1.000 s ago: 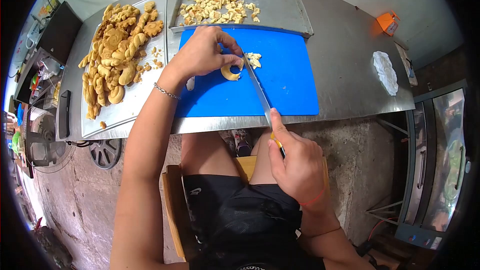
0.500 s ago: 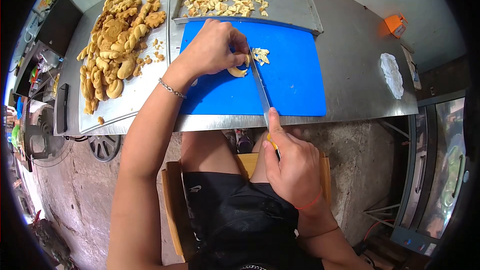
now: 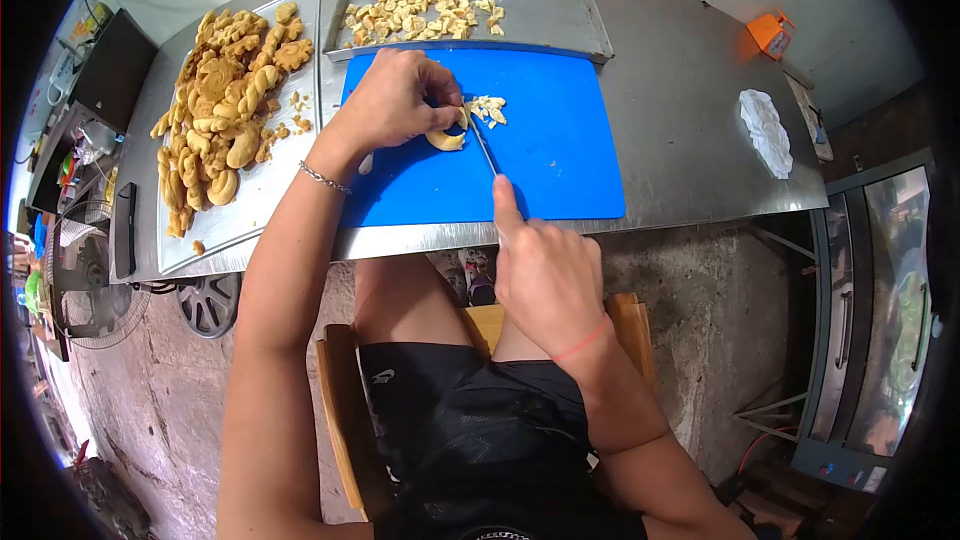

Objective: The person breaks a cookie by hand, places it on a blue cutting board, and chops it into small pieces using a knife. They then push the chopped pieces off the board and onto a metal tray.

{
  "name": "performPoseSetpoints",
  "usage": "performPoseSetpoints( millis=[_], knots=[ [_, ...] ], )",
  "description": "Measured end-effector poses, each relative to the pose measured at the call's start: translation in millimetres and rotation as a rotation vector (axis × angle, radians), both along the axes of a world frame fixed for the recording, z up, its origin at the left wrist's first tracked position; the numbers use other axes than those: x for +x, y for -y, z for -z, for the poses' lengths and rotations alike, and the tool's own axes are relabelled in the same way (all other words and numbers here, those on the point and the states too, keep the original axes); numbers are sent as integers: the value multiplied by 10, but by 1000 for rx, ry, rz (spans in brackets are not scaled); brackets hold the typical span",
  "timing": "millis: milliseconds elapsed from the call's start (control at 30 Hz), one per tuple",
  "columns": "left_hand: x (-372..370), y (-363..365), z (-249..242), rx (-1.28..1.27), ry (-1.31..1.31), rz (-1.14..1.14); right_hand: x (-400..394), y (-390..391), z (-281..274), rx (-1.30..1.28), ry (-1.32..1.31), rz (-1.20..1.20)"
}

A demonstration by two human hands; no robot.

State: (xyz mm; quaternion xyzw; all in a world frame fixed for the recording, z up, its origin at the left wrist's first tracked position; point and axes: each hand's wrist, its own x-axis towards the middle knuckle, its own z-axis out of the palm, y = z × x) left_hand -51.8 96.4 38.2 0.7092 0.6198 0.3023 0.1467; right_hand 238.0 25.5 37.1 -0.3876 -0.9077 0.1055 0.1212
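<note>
My left hand (image 3: 408, 100) pinches a curved, golden piece of bread (image 3: 446, 141) against the blue cutting board (image 3: 545, 165). In my right hand (image 3: 548, 275) is a knife (image 3: 484, 147), its handle wrapped by my fingers and my index finger stretched along the back of the blade. The blade's far end lies at the right side of the bread, close to my left fingertips. Just right of the blade sits a small heap of chopped bread bits (image 3: 489, 110). My palm hides the knife's handle.
Behind the board stands a metal tray (image 3: 545, 0) with many chopped pieces (image 3: 415, 5). To the left, a lighter tray (image 3: 285, 160) bears a pile of twisted and flower-shaped breads (image 3: 215, 90). A crumpled white cloth (image 3: 766, 133) and an orange scale (image 3: 770, 35) are at the right.
The knife's blade has turned and tilted, and my right hand has shifted left and rolled palm-down. My left hand still holds the bread. The whole view has shifted slightly.
</note>
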Motion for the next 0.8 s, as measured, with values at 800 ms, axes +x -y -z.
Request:
performPoseSetpoints(
  millis=[800],
  knots=[
    [-12,-41,121,68,1,-6,-64,68,-11,-39,48,9]
  ],
)
